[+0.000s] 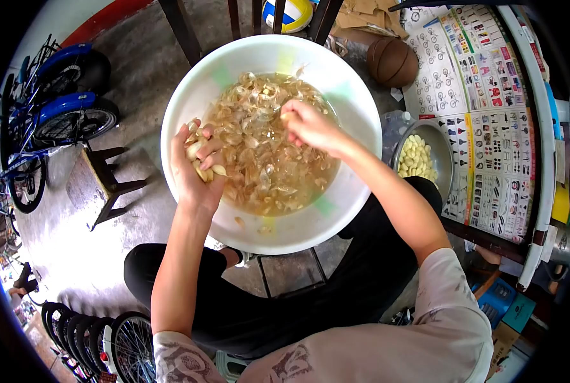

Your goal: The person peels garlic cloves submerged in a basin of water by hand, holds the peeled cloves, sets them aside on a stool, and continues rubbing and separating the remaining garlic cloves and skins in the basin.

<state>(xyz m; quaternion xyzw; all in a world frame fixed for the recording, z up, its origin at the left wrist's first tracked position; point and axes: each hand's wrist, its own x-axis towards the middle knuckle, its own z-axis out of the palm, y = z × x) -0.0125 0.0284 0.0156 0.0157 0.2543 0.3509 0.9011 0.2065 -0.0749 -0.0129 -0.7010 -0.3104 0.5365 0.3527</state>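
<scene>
A large white basin (360,96) stands before me, holding brownish water with a thick layer of floating garlic skins (266,166). My left hand (186,167) is over the basin's left side, its fingers curled around several garlic cloves (218,170), some pale and peeled. Above the skins, right of the middle, my right hand (313,131) is closed in a pinch. What sits between those fingertips is too small and covered to make out. To the right of the basin, a metal bowl (446,156) contains many peeled garlic cloves (415,158).
A low table (489,147) covered with printed sheets stands at the right. Behind the basin are dark wooden bars (234,19), a volleyball (291,14) and a brown basketball (392,62). On the left are a small wooden stool (96,182) and blue bicycles (68,108).
</scene>
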